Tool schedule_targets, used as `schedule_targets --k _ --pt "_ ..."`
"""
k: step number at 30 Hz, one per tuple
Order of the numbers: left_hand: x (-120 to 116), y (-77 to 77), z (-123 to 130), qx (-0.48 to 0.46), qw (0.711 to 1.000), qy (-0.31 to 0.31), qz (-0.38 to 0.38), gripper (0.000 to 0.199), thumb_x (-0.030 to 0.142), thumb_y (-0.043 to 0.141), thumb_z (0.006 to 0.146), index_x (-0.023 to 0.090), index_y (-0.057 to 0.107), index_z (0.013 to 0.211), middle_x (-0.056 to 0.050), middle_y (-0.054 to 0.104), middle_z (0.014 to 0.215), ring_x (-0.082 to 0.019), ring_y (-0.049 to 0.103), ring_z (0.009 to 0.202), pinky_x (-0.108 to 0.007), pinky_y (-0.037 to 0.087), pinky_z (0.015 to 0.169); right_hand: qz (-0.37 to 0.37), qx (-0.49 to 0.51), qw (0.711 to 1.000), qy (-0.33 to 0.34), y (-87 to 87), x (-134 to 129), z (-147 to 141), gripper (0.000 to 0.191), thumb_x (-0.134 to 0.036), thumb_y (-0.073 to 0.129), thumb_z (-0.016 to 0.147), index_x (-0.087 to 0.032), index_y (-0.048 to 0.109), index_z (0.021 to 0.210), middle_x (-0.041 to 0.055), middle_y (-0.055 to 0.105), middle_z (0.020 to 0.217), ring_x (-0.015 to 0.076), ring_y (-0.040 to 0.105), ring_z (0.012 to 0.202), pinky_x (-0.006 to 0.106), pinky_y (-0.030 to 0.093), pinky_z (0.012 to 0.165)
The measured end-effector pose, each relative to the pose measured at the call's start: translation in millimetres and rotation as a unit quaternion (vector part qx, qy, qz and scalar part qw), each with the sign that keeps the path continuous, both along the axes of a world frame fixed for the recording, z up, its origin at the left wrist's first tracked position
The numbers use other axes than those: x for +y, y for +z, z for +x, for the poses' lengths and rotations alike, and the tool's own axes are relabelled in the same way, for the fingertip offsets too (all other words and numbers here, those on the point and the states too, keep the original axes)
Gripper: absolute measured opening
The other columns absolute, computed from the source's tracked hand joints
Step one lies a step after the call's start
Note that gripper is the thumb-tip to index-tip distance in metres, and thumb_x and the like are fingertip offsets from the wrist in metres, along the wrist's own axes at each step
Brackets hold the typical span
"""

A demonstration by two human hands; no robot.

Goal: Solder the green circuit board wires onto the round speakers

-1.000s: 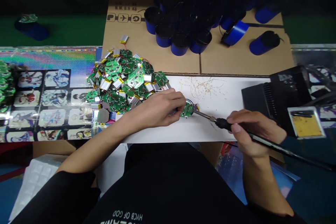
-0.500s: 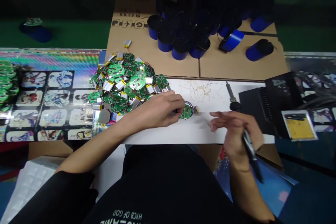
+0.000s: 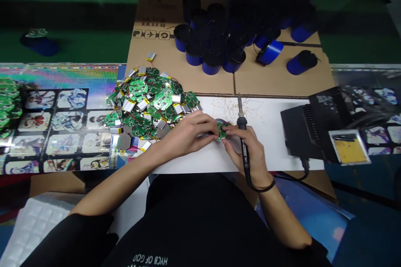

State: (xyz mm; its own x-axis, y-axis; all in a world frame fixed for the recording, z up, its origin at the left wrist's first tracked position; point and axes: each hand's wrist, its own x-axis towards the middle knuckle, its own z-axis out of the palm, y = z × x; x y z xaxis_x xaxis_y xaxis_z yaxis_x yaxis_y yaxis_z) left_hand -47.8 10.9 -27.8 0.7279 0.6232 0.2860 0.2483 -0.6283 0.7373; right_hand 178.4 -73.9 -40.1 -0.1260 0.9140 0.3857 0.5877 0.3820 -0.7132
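Note:
A small green circuit board (image 3: 222, 132) with dark wires lies on the white work surface (image 3: 194, 160) between my hands. My left hand (image 3: 197, 131) is closed at the left edge of the board, its fingers pinched on it. My right hand (image 3: 247, 148) has the soldering iron (image 3: 243, 142) held against the palm, its metal tip pointing away from me. The thumb and forefinger of that hand touch the right side of the board. To the left is a heap of green boards (image 3: 163, 98) with silver battery cells.
Blue cylinders (image 3: 211, 64) stand and lie on cardboard (image 3: 269, 85) at the back. On the right sits a black soldering station (image 3: 299, 133) with a yellow sponge tray (image 3: 348, 150). Another stack of boards (image 3: 9, 104) is at the far left.
My right hand has moved left to the board, and the soldering iron in it now points forward. My left hand stays at the board. The whole view has shifted slightly.

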Motion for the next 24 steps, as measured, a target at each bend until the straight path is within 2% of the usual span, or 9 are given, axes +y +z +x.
schedule_targets --k 5,9,13,19,22,24 --pt "-2.3 -0.7 5.4 -0.005 1.0 0.014 -0.012 0.013 0.025 0.063 0.106 0.02 0.074 0.101 -0.006 0.075 0.112 -0.02 0.067 0.104 -0.037 0.05 0.099 0.0 0.016 1.0 0.001 -0.6 0.5 -2.7 0.037 -0.012 0.074 0.095 -0.029 0.062 0.125 0.0076 0.078 0.121 0.0265 0.073 0.116 0.049 0.062 0.101" --pt "-1.5 -0.3 6.4 -0.004 0.999 0.013 -0.031 0.011 0.024 0.065 0.104 0.02 0.073 0.098 -0.006 0.075 0.111 -0.02 0.067 0.103 -0.036 0.05 0.099 0.018 0.062 0.997 -0.043 -10.3 -6.4 -15.6 0.038 -0.013 0.077 0.092 -0.03 0.062 0.122 0.0041 0.079 0.112 0.0252 0.076 0.106 0.049 0.061 0.099" --pt "-0.1 0.6 4.3 -0.002 0.998 0.01 -0.063 0.006 0.022 0.068 0.103 0.02 0.073 0.101 -0.005 0.074 0.112 -0.02 0.069 0.108 -0.036 0.049 0.102 0.033 0.046 0.994 -0.092 -17.9 -7.5 -25.5 0.034 -0.013 0.075 0.095 -0.03 0.062 0.122 0.0017 0.079 0.105 0.0236 0.076 0.098 0.045 0.061 0.095" --pt "0.9 5.1 2.7 0.009 0.997 -0.006 -0.075 0.009 0.023 0.064 0.105 0.02 0.072 0.104 -0.006 0.072 0.115 -0.021 0.067 0.113 -0.037 0.049 0.106 0.055 0.0 0.997 -0.061 -14.0 -5.0 -18.6 0.036 -0.012 0.073 0.094 -0.03 0.063 0.124 0.0035 0.08 0.105 0.0251 0.074 0.096 0.045 0.063 0.087" --pt "5.1 10.5 4.6 0.027 0.998 -0.022 -0.053 0.009 0.02 0.063 0.104 0.019 0.072 0.1 -0.006 0.072 0.113 -0.02 0.067 0.108 -0.036 0.049 0.102 0.039 0.024 0.998 -0.045 -10.5 -11.5 -12.5 0.035 -0.013 0.071 0.096 -0.029 0.063 0.126 0.0053 0.08 0.11 0.0265 0.076 0.105 0.049 0.062 0.096" --pt "11.2 15.5 6.1 0.048 0.997 -0.046 -0.045 0.011 0.018 0.062 0.102 0.02 0.072 0.098 -0.005 0.072 0.111 -0.02 0.067 0.104 -0.036 0.049 0.1 0.024 0.058 0.996 -0.07 -8.8 -17.2 -10.2 0.031 -0.019 0.067 0.1 -0.029 0.063 0.129 0.0062 0.08 0.111 0.0274 0.077 0.107 0.053 0.059 0.102"
